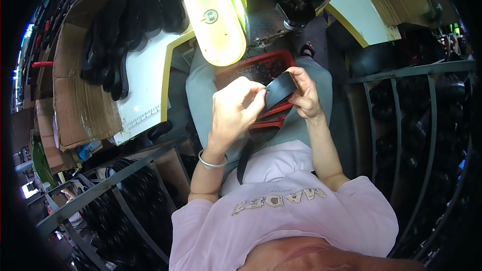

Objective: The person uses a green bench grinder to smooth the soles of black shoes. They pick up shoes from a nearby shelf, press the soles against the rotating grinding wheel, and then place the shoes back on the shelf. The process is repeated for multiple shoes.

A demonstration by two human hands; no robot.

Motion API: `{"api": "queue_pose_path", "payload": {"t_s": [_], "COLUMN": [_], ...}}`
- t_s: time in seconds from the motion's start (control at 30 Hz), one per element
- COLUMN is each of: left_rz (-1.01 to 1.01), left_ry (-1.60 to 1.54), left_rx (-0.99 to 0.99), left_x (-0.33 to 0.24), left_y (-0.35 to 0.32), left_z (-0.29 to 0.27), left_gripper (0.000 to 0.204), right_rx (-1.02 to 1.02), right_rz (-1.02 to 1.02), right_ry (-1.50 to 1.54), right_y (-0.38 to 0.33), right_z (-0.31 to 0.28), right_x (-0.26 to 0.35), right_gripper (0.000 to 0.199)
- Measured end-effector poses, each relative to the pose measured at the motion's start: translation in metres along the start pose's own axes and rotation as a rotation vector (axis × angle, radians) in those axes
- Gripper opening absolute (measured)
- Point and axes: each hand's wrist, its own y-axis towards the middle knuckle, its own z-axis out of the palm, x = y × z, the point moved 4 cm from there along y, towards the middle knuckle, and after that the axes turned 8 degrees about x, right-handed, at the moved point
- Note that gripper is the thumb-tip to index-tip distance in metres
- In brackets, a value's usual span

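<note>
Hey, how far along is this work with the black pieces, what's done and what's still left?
Done, seemingly: a row of black shoe pieces lies on the white board to the left. In hand: the left hand and right hand both grip one flat black piece over the lap. Left: the red basket beneath still holds dark pieces; how many cannot be told.

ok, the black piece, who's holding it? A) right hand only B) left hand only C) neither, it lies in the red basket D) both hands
D: the left hand and the right hand both pinch the black piece above the red basket.
</note>
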Motion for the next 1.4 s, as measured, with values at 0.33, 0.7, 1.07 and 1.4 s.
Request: {"api": "queue_pose_path", "payload": {"t_s": [0.33, 0.7, 1.07, 1.4], "left_rz": [-0.004, 0.012, -0.005, -0.070], "left_ry": [0.075, 0.113, 0.027, -0.218], "left_rx": [-0.085, -0.098, -0.117, -0.089], "left_x": [0.000, -0.002, -0.003, 0.012], "left_y": [0.003, 0.004, 0.004, -0.001], "left_z": [0.003, -0.004, -0.008, -0.009], "left_gripper": [0.008, 0.009, 0.008, 0.009], "right_rx": [-0.031, -0.078, 0.031, 0.088], "right_rz": [-0.056, -0.061, -0.115, -0.163], "right_ry": [0.033, 0.005, 0.106, 0.103], "right_y": [-0.002, 0.001, 0.011, 0.017], "right_z": [-0.003, 0.001, 0.005, 0.005], "right_x": [-0.004, -0.003, -0.011, -0.014], "right_gripper": [0.061, 0.072, 0.066, 0.062]}}
